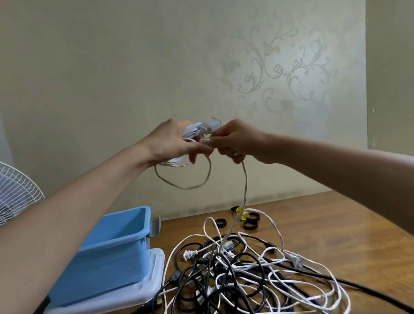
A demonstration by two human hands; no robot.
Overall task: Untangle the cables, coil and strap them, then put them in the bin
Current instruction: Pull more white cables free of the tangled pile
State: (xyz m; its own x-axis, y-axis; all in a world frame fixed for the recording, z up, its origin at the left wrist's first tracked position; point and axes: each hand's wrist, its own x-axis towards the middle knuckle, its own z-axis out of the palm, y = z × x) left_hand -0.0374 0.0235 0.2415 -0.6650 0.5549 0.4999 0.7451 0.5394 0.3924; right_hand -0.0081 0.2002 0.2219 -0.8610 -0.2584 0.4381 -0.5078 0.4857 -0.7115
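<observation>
Soft dim light, warped edges

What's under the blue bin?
A white lid lies flat under the blue bin, sticking out at its front and right. The bin covers the lid's middle, so anything there is hidden.

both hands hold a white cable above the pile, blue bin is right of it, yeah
No, the head view shows the blue bin left of the pile, not right. The left hand and right hand hold the white cable above it.
</observation>
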